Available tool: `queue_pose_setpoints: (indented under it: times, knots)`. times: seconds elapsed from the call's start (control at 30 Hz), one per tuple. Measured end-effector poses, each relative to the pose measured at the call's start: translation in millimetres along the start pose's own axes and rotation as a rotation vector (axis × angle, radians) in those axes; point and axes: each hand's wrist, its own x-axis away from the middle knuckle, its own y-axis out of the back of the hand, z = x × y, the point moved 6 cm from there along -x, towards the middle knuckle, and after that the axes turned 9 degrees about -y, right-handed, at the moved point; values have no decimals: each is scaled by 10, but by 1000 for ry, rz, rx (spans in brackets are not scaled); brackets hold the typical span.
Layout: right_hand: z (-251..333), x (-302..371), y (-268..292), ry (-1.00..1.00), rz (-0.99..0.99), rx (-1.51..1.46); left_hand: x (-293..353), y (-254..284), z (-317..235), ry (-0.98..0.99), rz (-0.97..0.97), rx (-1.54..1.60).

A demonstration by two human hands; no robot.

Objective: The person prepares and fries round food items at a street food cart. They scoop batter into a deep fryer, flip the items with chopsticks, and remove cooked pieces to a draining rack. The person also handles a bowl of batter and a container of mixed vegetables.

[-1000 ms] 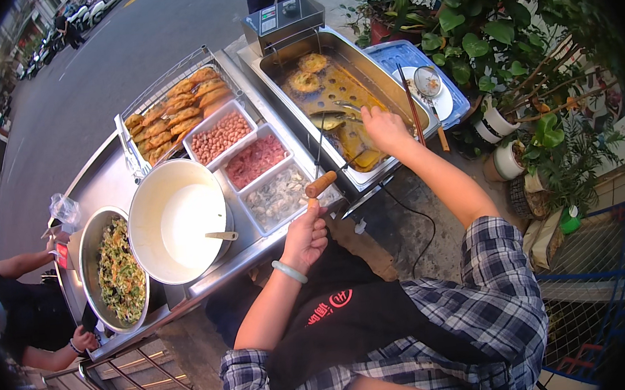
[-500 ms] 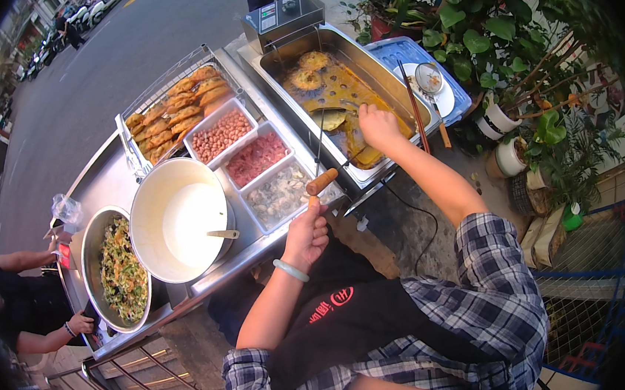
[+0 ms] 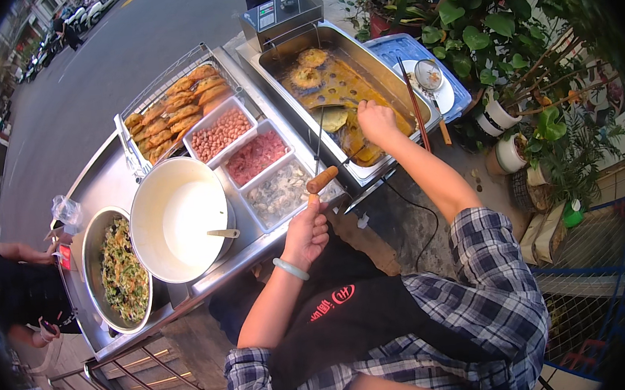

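My left hand (image 3: 307, 234) is closed around a handle, from which a thin metal rod runs up to a flat ladle (image 3: 322, 108) over the fryer. A pale yellow-green batter cake (image 3: 334, 120) sits at the ladle, at the oil surface. Just above my left thumb lies a wooden handle (image 3: 322, 180) that points toward the fryer's near edge. My right hand (image 3: 378, 122) is closed beside the ladle, above the oil; a thin dark tool seems to reach left from it, but its kind is hidden. Two round fritters (image 3: 307, 77) float at the fryer's far end.
Left of the fryer (image 3: 401, 87) stand tubs of peanuts (image 3: 221, 134), minced meat (image 3: 256, 157) and oysters (image 3: 279, 186), a rack of fried pieces (image 3: 180, 110), a white pot (image 3: 160, 238) and a vegetable bowl (image 3: 123, 278). Chopsticks (image 3: 414, 104) lean rightward. Another person's hand (image 3: 44, 333) is far left.
My hands have hardly moved. The nearer floating fritter has shifted slightly or turned in the oil. At the far left, the other person's lower hand has drawn back from the bowl.
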Motion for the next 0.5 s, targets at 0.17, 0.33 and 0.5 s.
queue_pose_setpoints:
  times: [0.17,0.33,0.5]
  knots:
    - [-10,-118,-65,-15,62,-61,34,-9,-26,2,-5,22]
    - [9,-243,-17,-40,70,-72,71,-28,-79,-3,18,68]
    - [52,-363,-81,-16,66,-114,63,-39,-92,45,46,155]
